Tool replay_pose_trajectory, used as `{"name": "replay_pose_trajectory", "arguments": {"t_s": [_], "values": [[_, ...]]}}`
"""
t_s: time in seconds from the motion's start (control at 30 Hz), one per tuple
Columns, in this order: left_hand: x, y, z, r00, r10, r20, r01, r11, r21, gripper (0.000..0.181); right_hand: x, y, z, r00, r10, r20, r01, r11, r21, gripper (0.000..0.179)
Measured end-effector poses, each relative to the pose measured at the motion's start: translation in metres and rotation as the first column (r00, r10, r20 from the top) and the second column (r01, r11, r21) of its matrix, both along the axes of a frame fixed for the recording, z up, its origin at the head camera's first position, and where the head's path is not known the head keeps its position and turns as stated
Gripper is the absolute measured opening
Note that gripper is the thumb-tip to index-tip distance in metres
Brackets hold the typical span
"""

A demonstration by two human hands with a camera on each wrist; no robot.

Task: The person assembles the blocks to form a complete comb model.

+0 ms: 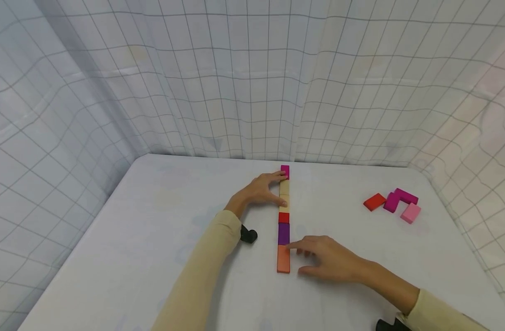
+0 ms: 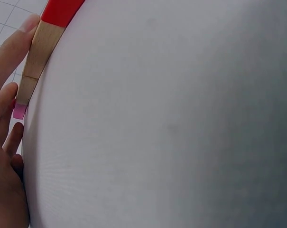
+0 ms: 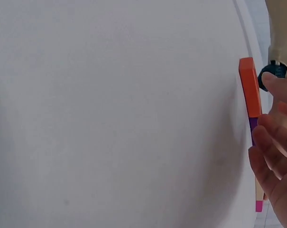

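Several coloured blocks lie end to end in a straight row on the white table. From the far end come a magenta block (image 1: 285, 168), two plain wooden blocks (image 1: 284, 187), a red block (image 1: 284, 218), a purple block (image 1: 284, 233) and an orange block (image 1: 283, 263). My left hand (image 1: 258, 188) reaches over the far part, fingers spread, its fingertips at the magenta block and its thumb on the nearer wooden one. On the right side, the index fingertip of my right hand (image 1: 335, 259) touches the orange block near its joint with the purple one; the other fingers are loosely bent.
To the right lie a loose red block (image 1: 375, 202), two magenta blocks (image 1: 406, 196) touching each other, and a pink block (image 1: 410, 213). White grid-patterned curtains (image 1: 252, 82) hang along the table's back and sides.
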State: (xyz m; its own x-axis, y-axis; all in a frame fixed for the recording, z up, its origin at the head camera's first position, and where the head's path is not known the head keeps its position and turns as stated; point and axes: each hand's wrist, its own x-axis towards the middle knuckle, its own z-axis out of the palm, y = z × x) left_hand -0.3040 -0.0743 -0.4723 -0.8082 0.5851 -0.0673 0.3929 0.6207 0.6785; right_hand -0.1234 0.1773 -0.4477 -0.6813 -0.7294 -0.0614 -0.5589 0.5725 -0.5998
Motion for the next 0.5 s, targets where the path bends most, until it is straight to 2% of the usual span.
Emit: {"name": "replay_pose_trajectory", "arguments": {"t_s": [0.13,0.5], "values": [[0.0,0.0,0.0,1.0,-0.009,-0.004,0.009,1.0,0.002,0.093,-0.004,0.012,0.006,0.999,0.0,0.046,0.001,1.0,-0.017,0.052],[0.0,0.0,-0.001,1.0,-0.002,-0.001,0.001,1.0,-0.005,0.093,-0.013,0.033,0.021,0.999,-0.026,0.038,0.028,0.999,-0.044,0.053]]}}
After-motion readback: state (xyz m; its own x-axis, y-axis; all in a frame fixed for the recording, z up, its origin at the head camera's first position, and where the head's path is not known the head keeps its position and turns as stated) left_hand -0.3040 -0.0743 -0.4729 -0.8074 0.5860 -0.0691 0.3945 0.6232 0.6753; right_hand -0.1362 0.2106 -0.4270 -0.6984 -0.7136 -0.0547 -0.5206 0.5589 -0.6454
